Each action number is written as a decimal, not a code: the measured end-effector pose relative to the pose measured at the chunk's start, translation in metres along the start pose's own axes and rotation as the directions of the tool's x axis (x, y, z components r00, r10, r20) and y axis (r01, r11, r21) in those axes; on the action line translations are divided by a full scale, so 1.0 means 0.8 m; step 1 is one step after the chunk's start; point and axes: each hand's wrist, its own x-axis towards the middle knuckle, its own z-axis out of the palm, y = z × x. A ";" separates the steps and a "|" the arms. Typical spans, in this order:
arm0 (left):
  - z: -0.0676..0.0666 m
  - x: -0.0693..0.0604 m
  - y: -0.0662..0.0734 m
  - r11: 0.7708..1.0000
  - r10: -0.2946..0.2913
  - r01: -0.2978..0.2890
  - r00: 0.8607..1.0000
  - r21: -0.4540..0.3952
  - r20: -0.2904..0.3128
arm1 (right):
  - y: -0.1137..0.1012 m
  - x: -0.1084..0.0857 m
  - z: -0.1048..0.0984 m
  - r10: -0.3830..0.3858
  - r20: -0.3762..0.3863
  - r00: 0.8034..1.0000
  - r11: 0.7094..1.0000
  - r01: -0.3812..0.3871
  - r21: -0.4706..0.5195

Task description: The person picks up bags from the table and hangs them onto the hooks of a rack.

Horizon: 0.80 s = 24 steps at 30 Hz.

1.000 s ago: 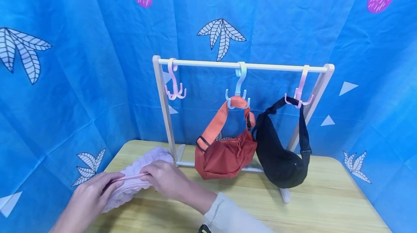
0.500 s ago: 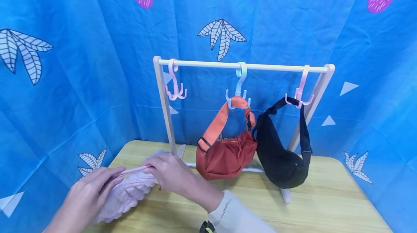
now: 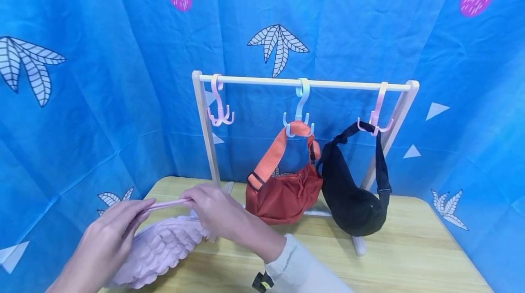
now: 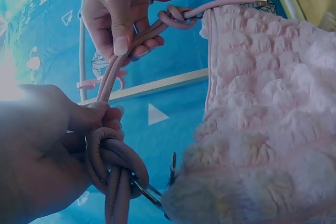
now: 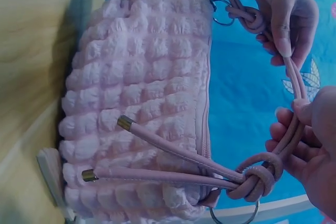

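Observation:
A pale pink, puffy quilted handbag [image 3: 160, 249] hangs from its thin double strap [image 3: 166, 204] at the left of the table. My left hand [image 3: 102, 238] pinches the strap near one knotted end. Further along, my right hand [image 3: 217, 208] pinches the same strap near its other end. In the right wrist view a knot [image 5: 257, 177] joins the strap to a metal ring [image 5: 233, 214], and metal-tipped cord ends lie across the bag. The left wrist view shows another knot [image 4: 115, 158] just below my left fingers.
Behind stands a rack with a white rail [image 3: 262, 81]. A pink hook [image 3: 220, 110] hangs bare at its left. A red bag [image 3: 283, 197] hangs on the blue hook [image 3: 302, 97], a black bag [image 3: 354, 192] on the right pink hook [image 3: 379, 106]. The wooden table [image 3: 418, 243] lies below.
Both hands have raised the strap a little, drawing it away from the bag body. The bag has tipped from lying flatter to hanging below the strap, its quilted side now facing the head view.

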 end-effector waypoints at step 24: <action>0.001 0.046 0.017 0.999 0.036 -0.036 0.997 -0.008 -0.073 | 0.019 0.003 -0.037 -0.029 -0.191 0.981 0.998 0.018 -0.058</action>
